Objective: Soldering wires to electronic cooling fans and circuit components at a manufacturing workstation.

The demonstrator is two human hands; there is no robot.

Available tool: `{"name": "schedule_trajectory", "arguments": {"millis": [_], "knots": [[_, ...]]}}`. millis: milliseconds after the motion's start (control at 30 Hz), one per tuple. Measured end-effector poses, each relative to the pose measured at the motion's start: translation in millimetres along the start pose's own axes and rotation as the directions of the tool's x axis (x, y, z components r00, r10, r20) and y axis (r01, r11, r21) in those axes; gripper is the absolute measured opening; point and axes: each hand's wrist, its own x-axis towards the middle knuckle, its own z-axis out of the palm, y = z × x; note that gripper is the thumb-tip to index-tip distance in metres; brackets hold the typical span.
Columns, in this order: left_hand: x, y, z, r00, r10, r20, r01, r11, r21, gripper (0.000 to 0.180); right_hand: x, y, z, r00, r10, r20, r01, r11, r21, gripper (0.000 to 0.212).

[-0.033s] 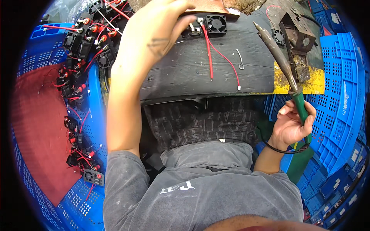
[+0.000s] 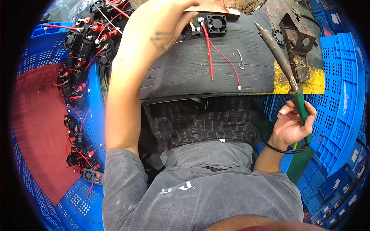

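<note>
head view: left hand (image 2: 162,23) at top centre, fingertips cut off by the frame edge and hidden behind a brown board (image 2: 210,7); looks closed on that board, exact pinch hard to tell. small black fan (image 2: 216,24) sits just under it on the dark table (image 2: 185,69), red wires (image 2: 210,50) trailing toward frame bottom. right hand (image 2: 295,123) at right, fingers wrapped around the green handle of the soldering iron (image 2: 281,65). iron's long axis runs diagonal, tip pointing upper left, cord end lower right.

Head-worn view, steeply down, close over workbench (image 2: 200,73)
</note>
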Motion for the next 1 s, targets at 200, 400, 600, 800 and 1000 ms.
{"name": "schedule_trajectory", "arguments": {"millis": [200, 400, 600, 800, 1000], "knots": [[27.4, 1.8, 13.4, 0.974, 0.017, 0.227, -0.004, 0.999, -0.054, 0.030, 0.1, -3.8, -8.8, 0.999, -0.026, -0.047, 0.027, 0.999, 0.027, 0.046], [40.6, 1.3, 14.8, 0.887, -0.105, 0.451, 0.139, 0.990, -0.041, 0.042, -5.0, -7.2, -15.0, 0.994, -0.039, -0.101, 0.042, 0.999, 0.027, 0.046], [46.1, 9.2, -5.6, 0.750, -0.201, 0.630, 0.398, 0.898, -0.187, 0.047, -3.4, -7.6, -18.9, 0.992, -0.055, -0.110, 0.057, 0.998, 0.012, 0.046], [20.4, 8.4, -12.4, 0.697, -0.191, 0.691, 0.561, 0.746, -0.359, 0.024, -6.5, -8.0, -21.5, 0.993, -0.052, -0.108, 0.056, 0.998, 0.038, 0.046], [-28.5, 8.1, -31.4, 0.722, -0.394, 0.569, 0.690, 0.350, -0.633, 0.029, -5.0, -7.7, -23.3, 0.995, -0.038, -0.094, 0.040, 0.999, 0.027, 0.047]]}}
